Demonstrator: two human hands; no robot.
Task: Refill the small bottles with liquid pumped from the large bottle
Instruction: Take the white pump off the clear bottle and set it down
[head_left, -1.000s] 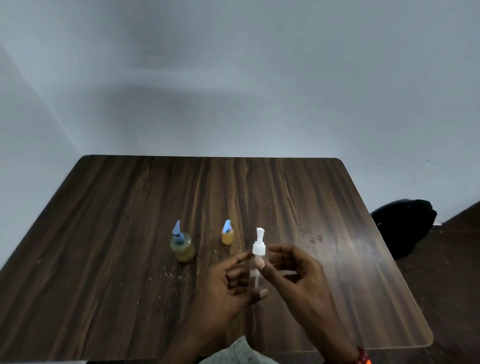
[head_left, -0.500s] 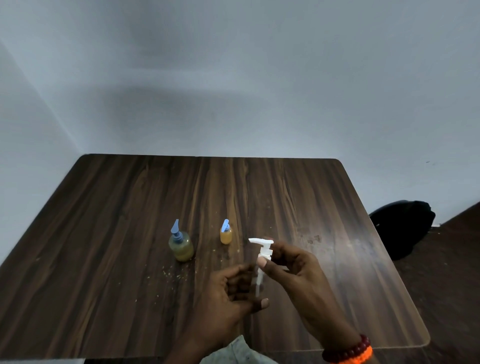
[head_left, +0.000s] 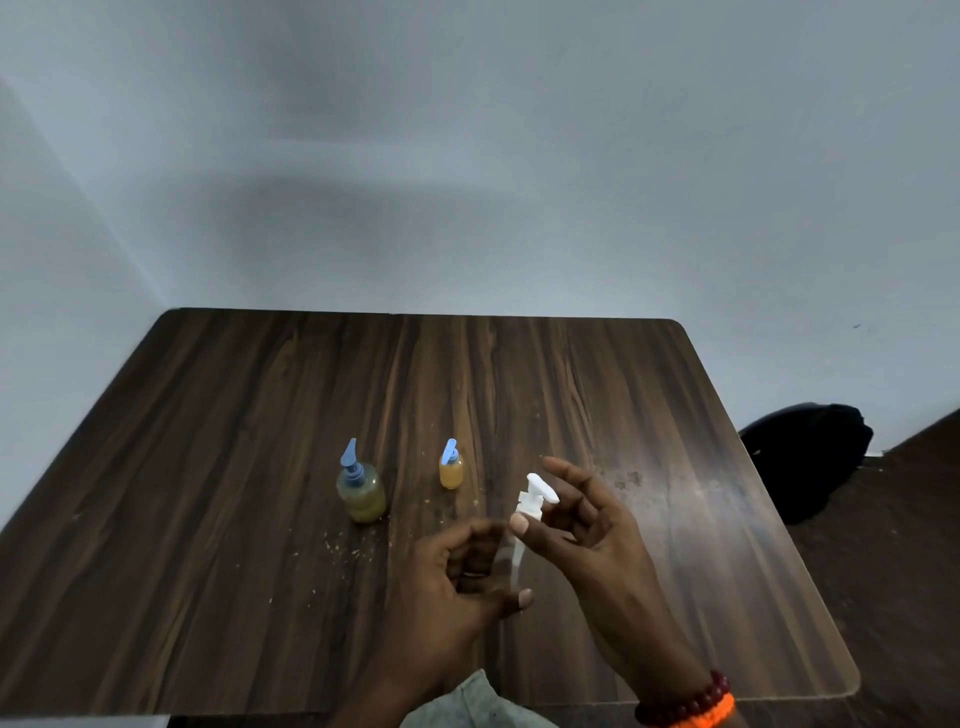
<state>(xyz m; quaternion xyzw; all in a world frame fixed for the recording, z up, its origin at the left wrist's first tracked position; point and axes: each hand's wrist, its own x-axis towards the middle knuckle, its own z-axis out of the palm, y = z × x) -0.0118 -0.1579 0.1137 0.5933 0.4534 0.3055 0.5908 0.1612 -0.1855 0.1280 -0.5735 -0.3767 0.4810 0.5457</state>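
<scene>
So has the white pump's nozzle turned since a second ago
Yes. The white pump head has turned: its nozzle pointed away toward the wall's side, then left toward the small orange bottle, and now points right, over the right hand.

Dark wood table (head_left: 260, 467) against a grey wall (head_left: 467, 156).
Pale crumbs (head_left: 340, 545) dot its top (near middle); a black bag (head_left: 810, 457) sits on the floor, right.

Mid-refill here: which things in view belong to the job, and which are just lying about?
Job:
clear bottle held in left hand
white pump pinched by right hand
larger blue-capped bottle
smaller blue-capped bottle

Lying about:
black bag on floor
crumbs on table
</scene>
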